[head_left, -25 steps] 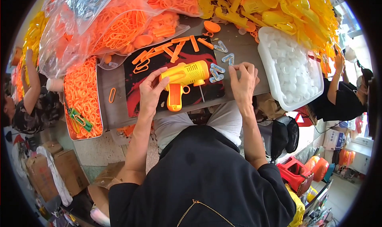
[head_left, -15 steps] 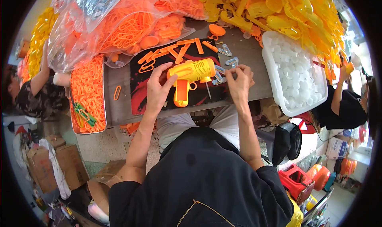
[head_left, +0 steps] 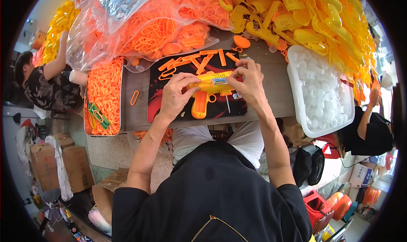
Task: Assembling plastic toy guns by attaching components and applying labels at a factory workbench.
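A yellow toy gun (head_left: 214, 88) with an orange panel (head_left: 199, 104) in its grip lies on the dark red-and-black mat. At its rear end my left hand (head_left: 175, 93) is closed, thumb and fingers pinching the yellow body. My right hand (head_left: 249, 82) is closed at the front end. Its thumb and fingertips are at the end of a small clear-and-blue piece (head_left: 220, 80), which rests against the toy's upper side. Another such piece (head_left: 237, 96) lies beside the toy on the mat. Orange strips (head_left: 203, 63) are scattered just beyond the toy.
Plastic bags of orange parts (head_left: 148, 34) and a heap of yellow shells (head_left: 292, 17) fill the far side. A tray of orange rings (head_left: 104, 98) stands left, a white bin of translucent caps (head_left: 319, 93) right. Other people work at both sides.
My right hand has moved from the pieces beside the toy onto its front end, and a clear-and-blue piece now shows on the body. My left hand has closed on the rear end.
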Demonstrator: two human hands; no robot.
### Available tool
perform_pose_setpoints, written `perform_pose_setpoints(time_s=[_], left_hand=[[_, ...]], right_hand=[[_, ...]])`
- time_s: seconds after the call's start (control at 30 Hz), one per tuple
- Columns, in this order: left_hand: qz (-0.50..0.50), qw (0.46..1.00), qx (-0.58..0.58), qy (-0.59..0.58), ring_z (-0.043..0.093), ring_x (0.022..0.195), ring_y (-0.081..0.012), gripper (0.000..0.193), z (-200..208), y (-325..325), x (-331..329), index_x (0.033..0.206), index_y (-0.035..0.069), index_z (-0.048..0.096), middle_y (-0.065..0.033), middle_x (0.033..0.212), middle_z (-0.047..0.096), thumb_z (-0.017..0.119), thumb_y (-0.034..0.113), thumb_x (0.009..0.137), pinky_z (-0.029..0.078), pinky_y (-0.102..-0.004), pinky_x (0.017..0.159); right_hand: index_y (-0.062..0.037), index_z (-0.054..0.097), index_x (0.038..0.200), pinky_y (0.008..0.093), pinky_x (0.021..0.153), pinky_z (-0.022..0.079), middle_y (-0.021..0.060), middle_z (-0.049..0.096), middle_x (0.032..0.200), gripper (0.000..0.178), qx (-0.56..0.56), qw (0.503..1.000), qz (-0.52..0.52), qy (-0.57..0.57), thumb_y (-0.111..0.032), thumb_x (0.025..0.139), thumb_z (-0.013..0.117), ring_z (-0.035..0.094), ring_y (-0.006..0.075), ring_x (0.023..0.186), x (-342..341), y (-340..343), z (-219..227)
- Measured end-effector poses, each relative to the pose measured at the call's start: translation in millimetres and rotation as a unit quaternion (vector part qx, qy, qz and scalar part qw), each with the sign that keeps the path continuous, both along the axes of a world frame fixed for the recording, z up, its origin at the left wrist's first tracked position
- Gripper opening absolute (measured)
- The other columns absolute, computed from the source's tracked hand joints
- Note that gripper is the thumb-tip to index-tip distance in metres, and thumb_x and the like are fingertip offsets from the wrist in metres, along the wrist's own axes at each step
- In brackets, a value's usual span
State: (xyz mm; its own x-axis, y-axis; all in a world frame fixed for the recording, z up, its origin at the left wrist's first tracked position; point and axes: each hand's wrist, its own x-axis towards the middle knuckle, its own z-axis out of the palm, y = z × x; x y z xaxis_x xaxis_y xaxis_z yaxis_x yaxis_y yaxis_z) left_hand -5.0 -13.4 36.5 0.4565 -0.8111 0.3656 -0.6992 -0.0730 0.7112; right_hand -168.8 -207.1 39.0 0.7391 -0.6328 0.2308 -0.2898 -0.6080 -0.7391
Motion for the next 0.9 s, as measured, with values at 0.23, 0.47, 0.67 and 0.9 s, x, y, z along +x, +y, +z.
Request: perform_pose_setpoints(time_s=[0.23,0.47,0.67,0.9], left_hand=[[0.012,0.999,0.028,-0.01,0.068,0.097,-0.0215,0.023,6,-3,-3,0.102,0.002,0.074,-0.0078,0.103,0.07,0.079,0.003,0.079,0.053,-0.0317,0.085],[0.033,0.998,0.054,-0.01,0.066,0.102,-0.0235,0.021,10,-3,-6,0.099,0.002,0.073,-0.0076,0.106,0.068,0.078,0.004,0.079,0.051,-0.0338,0.09],[0.025,0.999,0.022,-0.006,0.063,0.098,-0.023,0.016,1,-3,-2,0.095,0.004,0.07,-0.0022,0.103,0.067,0.076,0.01,0.08,0.053,-0.0356,0.085],[0.07,0.996,0.052,-0.007,0.061,0.102,-0.0243,0.02,2,-1,-10,0.095,0.005,0.071,-0.0043,0.11,0.063,0.079,0.01,0.078,0.052,-0.0358,0.087]], right_hand=[[-0.0068,0.074,0.08,0.0456,0.102,0.03,0.005,0.056,0.117,0.025,0.004,0.998,0.057,0.032,-0.031,0.077,0.079,0.047,0.0265,0.116,22,8,-5],[-0.0077,0.072,0.086,0.0438,0.104,0.03,0.0058,0.055,0.118,0.027,0.003,0.992,0.113,0.055,-0.033,0.083,0.078,0.046,0.0267,0.119,24,5,-4],[-0.0084,0.07,0.089,0.0447,0.107,0.028,0.0063,0.055,0.12,0.022,-0.002,0.986,0.153,0.073,-0.029,0.087,0.075,0.046,0.0275,0.122,27,-1,2],[-0.0095,0.069,0.098,0.0451,0.105,0.033,0.0086,0.055,0.126,0.018,-0.115,0.979,0.166,-0.026,-0.016,0.083,0.076,0.048,0.0297,0.123,28,13,19]])
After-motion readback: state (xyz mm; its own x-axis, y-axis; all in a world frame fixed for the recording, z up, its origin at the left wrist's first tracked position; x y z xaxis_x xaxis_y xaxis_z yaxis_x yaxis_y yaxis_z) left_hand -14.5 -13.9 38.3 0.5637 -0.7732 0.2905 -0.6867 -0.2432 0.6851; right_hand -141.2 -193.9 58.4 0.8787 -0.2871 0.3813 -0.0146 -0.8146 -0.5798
